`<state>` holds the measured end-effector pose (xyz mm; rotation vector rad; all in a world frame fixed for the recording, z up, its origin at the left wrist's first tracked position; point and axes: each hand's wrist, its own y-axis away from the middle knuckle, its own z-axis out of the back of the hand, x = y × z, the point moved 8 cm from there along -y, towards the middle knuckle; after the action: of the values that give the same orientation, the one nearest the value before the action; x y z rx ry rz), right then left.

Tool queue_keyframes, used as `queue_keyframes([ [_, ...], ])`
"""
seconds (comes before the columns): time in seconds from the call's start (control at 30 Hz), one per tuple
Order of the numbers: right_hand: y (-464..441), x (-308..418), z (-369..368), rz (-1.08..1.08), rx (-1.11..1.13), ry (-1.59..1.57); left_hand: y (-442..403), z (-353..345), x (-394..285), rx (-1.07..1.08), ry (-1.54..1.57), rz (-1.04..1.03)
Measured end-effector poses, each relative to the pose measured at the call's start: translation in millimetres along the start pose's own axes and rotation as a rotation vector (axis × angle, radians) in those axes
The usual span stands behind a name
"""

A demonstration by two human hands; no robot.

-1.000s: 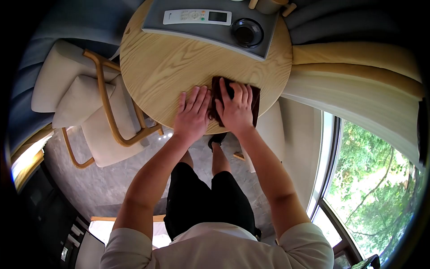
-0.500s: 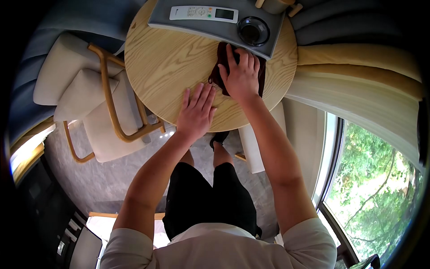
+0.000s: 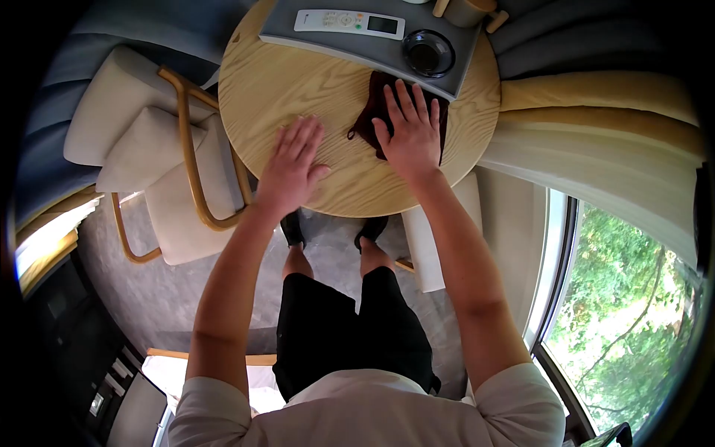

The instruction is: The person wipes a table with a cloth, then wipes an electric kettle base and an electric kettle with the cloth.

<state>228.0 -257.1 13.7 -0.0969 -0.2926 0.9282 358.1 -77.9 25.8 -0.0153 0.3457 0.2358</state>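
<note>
The left hand (image 3: 294,164) is nearest, holding nothing, its fingers extended and close together over the front left of the table (image 3: 279,86); whether the palm touches it cannot be told. The right hand (image 3: 411,138) is laid flat over the cloth (image 3: 374,112), fingers spread and grasping nothing. The cloth lies on the right side of the table, a small loop (image 3: 351,134) at its left corner, its far edge just beside or touching the tray (image 3: 372,51). A flat palm seems the right contact: even pressure should keep the cloth smooth, whereas pushing from the fingertips alone could bunch it. The loose edges beyond the hand might fold under. With the fingertips so near the tray's rim, a light touch looks wise; a bump could jar the remote (image 3: 350,22) and glass bowl (image 3: 428,54) on it.
</note>
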Motion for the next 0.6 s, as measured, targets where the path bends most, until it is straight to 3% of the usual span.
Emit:
queue_keyframes([
  [0.23,-1,2,1,-0.002,-0.009,0.016,-3,16,67,0.010,-0.198,-0.071],
  [0.43,17,20,-1,-0.067,0.000,0.043,-1,5,71,-0.047,-0.244,-0.107],
  [0.6,57,77,7,-0.085,0.074,-0.008,-1,8,70,-0.070,-0.236,-0.118],
])
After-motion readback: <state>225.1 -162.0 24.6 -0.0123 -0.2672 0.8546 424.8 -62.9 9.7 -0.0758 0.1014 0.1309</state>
